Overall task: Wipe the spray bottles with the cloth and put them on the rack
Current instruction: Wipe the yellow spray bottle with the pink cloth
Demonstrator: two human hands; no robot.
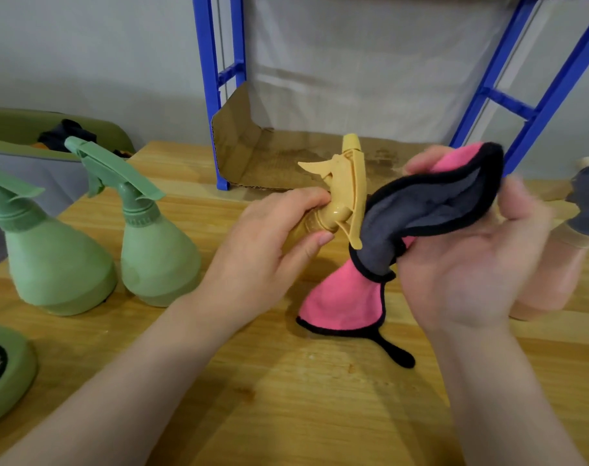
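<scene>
Wooden table (286,415), blue rack (215,95) behind. My left hand (266,250) grips the yellow bottle (347,196); my right hand (461,264) pinches the cloth (421,210).

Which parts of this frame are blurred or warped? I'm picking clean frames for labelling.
Head view: the right hand holding the cloth is motion-smeared; the left hand on the yellow spray bottle is sharper; wide-angle distortion splays the blue rack posts; soft light, faint shadows on the table.

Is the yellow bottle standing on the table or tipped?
Tipped. The left hand grips the yellow spray bottle at its neck; its nozzle points up and away. Its body is hidden behind that hand.
</scene>
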